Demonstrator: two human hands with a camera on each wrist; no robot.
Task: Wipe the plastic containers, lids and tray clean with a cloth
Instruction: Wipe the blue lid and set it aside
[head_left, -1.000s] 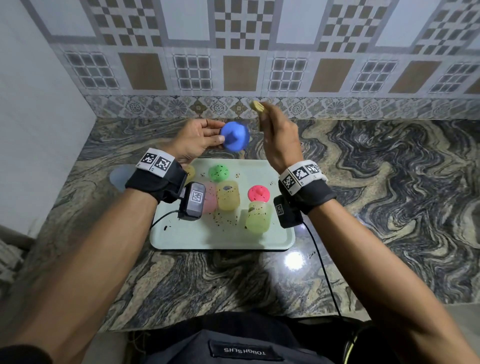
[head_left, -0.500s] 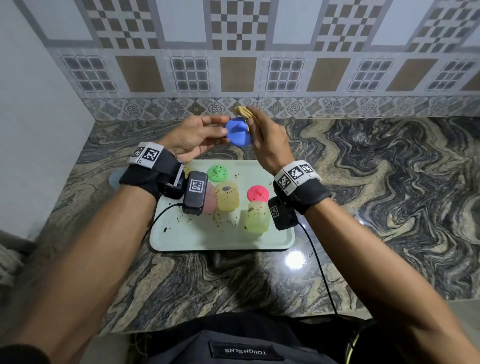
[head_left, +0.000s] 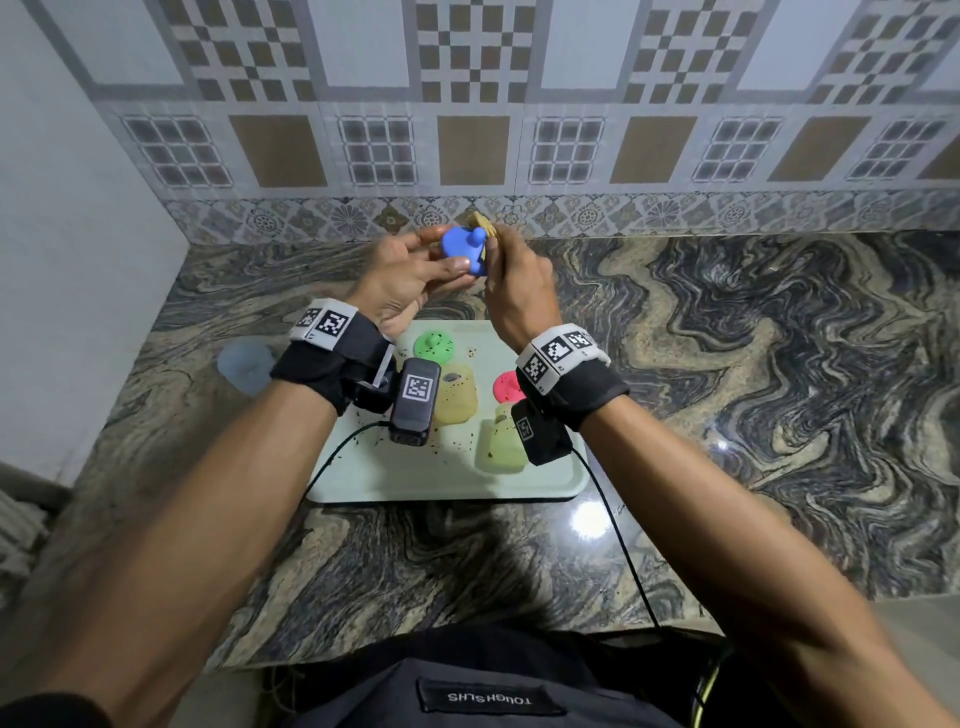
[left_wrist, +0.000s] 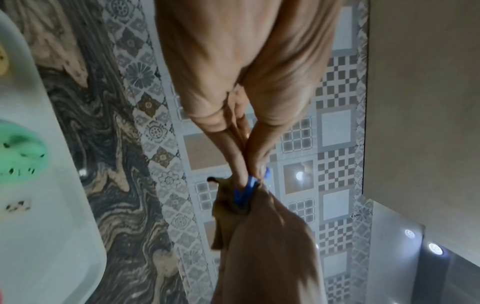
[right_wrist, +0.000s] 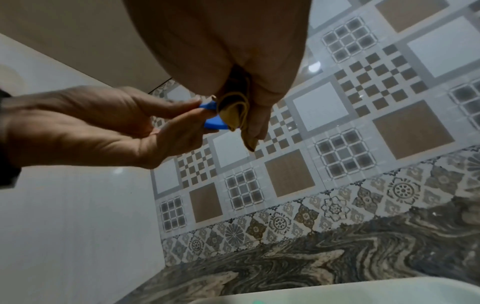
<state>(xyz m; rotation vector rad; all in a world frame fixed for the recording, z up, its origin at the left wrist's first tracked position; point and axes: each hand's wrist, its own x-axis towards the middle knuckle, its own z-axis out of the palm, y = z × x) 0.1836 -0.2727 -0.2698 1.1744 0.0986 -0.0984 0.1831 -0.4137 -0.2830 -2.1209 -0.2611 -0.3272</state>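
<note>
Head view: left hand (head_left: 410, 280) is pinching the round blue plastic lid (head_left: 464, 249) above the marble counter (head_left: 779, 374), beyond the far edge of the pale green rectangular tray (head_left: 447, 480). Right hand (head_left: 519, 291) is gripping the folded yellow cloth (head_left: 483, 228) against the lid. On the tray, a speckled green lid (head_left: 434, 347), pink lid (head_left: 508, 387) and two yellowish plastic containers (head_left: 456, 394) are sitting.

Left wrist view: fingertips (left_wrist: 255, 164) are clamping the lid's rim.

Right wrist view: cloth is touching the lid; tiled wall (right_wrist: 363, 115) is standing behind.

Looking down, I can read one label (head_left: 491, 698) on the waist of my dark trousers (head_left: 467, 691): "TOUGH SLHS", seen upside down from where I stand. The bands on my wrists carry only black-and-white square code patterns, no legible words or numbers.
</note>
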